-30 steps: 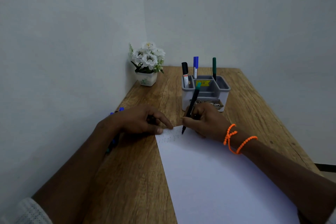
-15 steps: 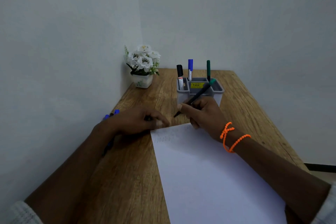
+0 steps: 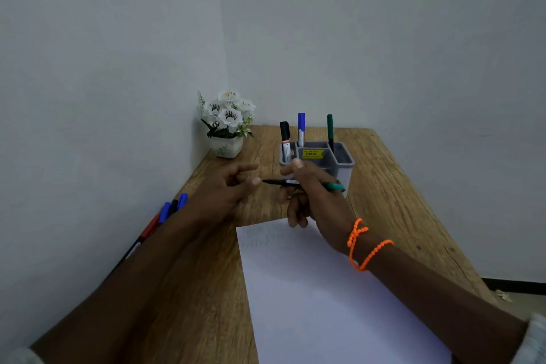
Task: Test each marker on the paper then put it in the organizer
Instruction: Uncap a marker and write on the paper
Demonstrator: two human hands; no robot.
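My right hand (image 3: 319,201) grips a dark marker (image 3: 280,182) with a green rear end. It holds the marker level above the table, in front of the grey organizer (image 3: 345,156), with the bare tip pointing left. My left hand (image 3: 224,192) hovers just left of the tip, forefinger and thumb stretched out, and I see nothing in it. The white paper (image 3: 325,289) lies below, with faint scribbles at its top left corner. A black marker (image 3: 285,139), a blue one (image 3: 301,127) and a green one (image 3: 330,130) stand in the organizer.
Several loose markers (image 3: 168,211), blue and red among them, lie along the left wall, partly hidden by my left forearm. A pot of white flowers (image 3: 227,148) stands in the back left corner. The wooden table (image 3: 399,201) ends at a wall behind and drops off on the right.
My right hand lifted the marker off the paper and turned it level, tip to the left. My left hand left the paper's corner and rose toward the tip.
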